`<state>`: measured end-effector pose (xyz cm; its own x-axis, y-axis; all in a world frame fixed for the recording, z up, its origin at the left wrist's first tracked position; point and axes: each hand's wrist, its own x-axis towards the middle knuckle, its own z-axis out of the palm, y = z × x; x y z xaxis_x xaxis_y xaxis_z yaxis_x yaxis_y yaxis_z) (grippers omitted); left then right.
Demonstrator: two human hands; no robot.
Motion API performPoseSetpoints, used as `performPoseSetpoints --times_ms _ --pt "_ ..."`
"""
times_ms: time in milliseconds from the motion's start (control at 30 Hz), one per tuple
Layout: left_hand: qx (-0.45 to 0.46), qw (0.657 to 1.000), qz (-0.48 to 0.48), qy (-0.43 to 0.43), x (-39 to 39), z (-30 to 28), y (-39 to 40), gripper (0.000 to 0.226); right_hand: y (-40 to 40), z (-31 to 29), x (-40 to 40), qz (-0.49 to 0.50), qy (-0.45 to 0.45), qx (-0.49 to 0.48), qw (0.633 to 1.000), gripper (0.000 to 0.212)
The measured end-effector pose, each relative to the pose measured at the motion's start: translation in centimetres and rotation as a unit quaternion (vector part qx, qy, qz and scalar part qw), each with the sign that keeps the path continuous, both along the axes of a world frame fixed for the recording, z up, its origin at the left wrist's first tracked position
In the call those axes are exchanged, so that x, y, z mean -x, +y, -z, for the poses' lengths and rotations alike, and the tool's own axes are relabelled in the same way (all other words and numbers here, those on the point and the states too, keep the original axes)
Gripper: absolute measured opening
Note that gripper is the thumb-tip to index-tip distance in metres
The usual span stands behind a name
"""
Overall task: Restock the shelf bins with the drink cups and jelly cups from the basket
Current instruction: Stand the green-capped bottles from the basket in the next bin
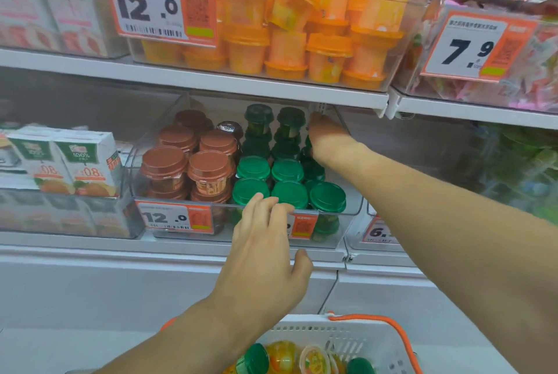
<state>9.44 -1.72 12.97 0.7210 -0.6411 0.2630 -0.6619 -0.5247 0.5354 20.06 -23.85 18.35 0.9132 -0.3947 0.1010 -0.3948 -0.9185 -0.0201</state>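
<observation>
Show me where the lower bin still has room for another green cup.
The lower bin looks free only at its back right corner, where the right hand reaches. Green cups crowd the front and middle, brown cups the left. The left hand rests on the front rim.

Right hand fingers hidden behind green cups; basket cropped.

White juice cartons with green labels and orange fruit pictures stand in the lower left bin, and more cartons sit above them. An orange-edged price tag reading 7.9 hangs at the upper right, in front of pink-wrapped packets.
</observation>
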Motion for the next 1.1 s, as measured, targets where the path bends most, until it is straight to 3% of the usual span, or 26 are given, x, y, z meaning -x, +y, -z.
performPoseSetpoints --times_ms 133,533,700,1000,1100 --pt "0.044 0.999 -0.005 0.004 0.0 -0.1 0.3 0.064 -0.5 0.9 -1.2 0.038 -0.010 0.004 0.999 0.070" --pt "0.073 0.997 -0.007 0.012 -0.3 0.1 0.4 0.072 -1.2 1.9 -1.9 0.043 0.002 -0.009 0.999 0.029" --pt "0.040 0.999 -0.009 0.003 -0.5 0.3 0.4 0.072 -0.7 1.8 -1.1 0.046 0.004 0.046 0.998 0.036" --pt "0.000 1.000 -0.001 -0.008 -0.8 0.5 0.4 0.071 0.7 0.6 -0.1 0.018 0.048 0.064 0.997 0.023" --pt "0.007 1.000 0.001 -0.017 -0.5 0.6 0.4 0.064 2.4 -1.0 2.7 -0.019 0.050 0.088 0.995 0.031"
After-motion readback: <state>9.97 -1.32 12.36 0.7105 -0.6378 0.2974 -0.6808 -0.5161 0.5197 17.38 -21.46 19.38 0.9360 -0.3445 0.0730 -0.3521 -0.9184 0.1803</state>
